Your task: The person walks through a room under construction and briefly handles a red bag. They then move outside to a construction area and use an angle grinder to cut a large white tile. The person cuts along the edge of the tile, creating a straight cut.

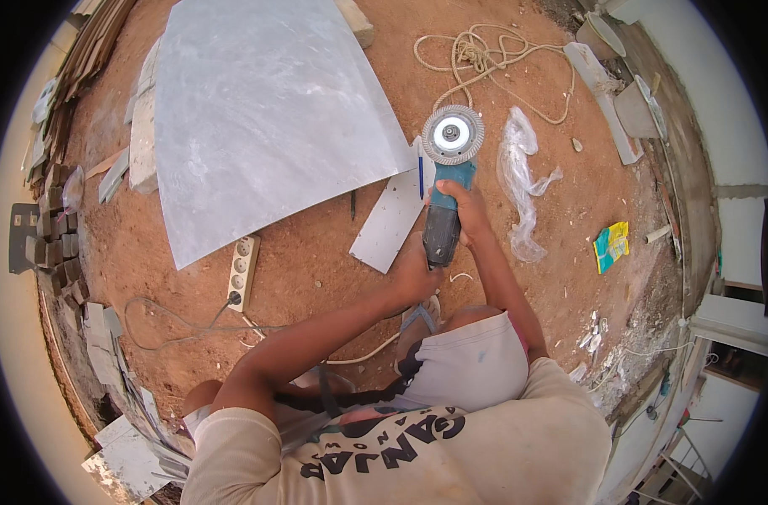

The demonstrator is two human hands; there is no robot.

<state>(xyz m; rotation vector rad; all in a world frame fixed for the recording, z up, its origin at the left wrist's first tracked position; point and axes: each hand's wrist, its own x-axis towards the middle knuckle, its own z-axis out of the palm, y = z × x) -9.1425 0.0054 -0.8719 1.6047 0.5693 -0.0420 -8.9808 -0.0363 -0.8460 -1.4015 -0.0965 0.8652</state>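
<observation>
I hold a teal and black angle grinder in front of me, its toothed disc pointing away and facing up. My right hand is wrapped round the grinder's body, thumb on top. My left hand is closed on its rear end; the fingers are partly hidden. Left of the grinder, a narrow pale offcut strip lies on the soil with a blue pen on it. A large grey slab lies beyond, at the left, its near right corner over the strip.
A white power strip with a plugged-in cord lies at the left. Coiled rope, crumpled clear plastic and a yellow-blue packet lie at the right. Stacked bricks line the left wall.
</observation>
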